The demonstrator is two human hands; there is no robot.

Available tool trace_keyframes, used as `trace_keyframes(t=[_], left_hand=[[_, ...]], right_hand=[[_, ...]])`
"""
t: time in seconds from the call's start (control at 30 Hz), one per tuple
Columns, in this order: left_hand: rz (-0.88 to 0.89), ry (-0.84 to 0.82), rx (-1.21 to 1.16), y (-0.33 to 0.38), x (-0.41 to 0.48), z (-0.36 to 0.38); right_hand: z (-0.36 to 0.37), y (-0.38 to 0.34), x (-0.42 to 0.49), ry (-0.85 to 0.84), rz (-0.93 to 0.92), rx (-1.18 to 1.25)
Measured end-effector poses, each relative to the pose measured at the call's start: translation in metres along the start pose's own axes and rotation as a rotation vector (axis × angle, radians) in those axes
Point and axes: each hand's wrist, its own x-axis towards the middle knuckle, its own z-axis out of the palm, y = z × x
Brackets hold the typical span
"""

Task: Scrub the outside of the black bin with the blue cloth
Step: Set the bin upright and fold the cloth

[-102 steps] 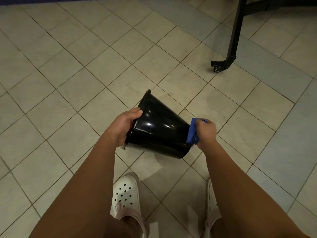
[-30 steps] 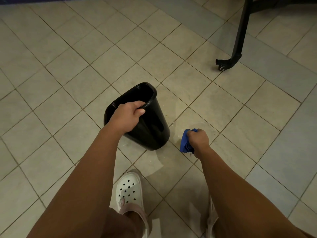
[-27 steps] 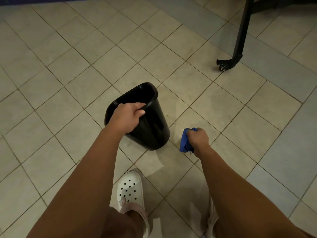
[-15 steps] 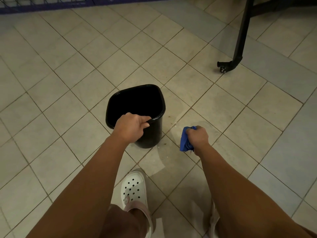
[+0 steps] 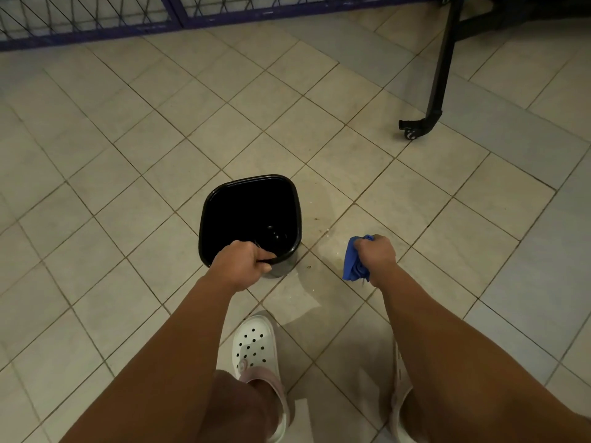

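Head view shows your white plastic shoes with holes nearest to you, on the pale tiled floor. Just in front of them is a shiny patch that looks wet. You can slip there if you step or lean fast.

Next come your hands. Your left hand curls tight round the near rim of the black plastic bin with rounded corners. Your right hand squeezes the crumpled blue cloth in a fist, off to the right and not touching the bin.

The bin stands upright on the floor with its mouth facing up. You hold it by one edge only, so a hard push with the cloth can tip it or make it slide away. Little crumbs lie by its base, and the cloth can pick them up and smear them.

Farther off stand a black metal leg with a small wheel and a purple wire fence, well apart from the bin.
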Motion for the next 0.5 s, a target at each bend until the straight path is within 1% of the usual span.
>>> trace_keyframes(t=[0.13,0.3,0.5], left_hand=[[0.003,-0.058,0.022,-0.003,-0.006,0.01],[0.023,-0.024,-0.045,0.001,-0.006,0.021],[0.038,-0.033,-0.08,-0.001,-0.001,0.029]], right_hand=[[-0.008,-0.001,-0.006,-0.01,0.005,0.038],[-0.013,0.0,-0.012,-0.029,0.01,0.124],[-0.015,-0.006,-0.012,-0.043,0.004,0.17]])
